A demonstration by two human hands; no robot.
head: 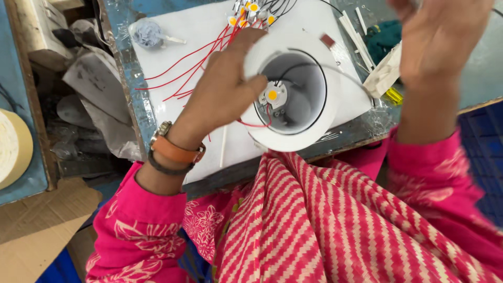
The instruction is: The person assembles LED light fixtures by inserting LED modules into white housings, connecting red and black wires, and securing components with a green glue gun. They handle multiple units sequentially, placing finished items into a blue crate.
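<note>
Right hand [440,39] raised at far right, fingertips cut off by frame edge so grip unreadable, left hand [222,89] clamped on rim of white round lamp housing [293,91] over white sheet [173,47] on worn blue table [133,105], red wires [183,65] far left, cardboard [36,225] near left.

Small workshop for putting lamps together, hand assembly. Signs: worn blue bench [128,99] w/ a white work sheet [173,39], a bunch of small LED chips on red wires [183,63], a white lamp housing [293,94], cut white strips [356,34], tape roll [13,149], cardboard [36,225] and scrap alongside.
</note>
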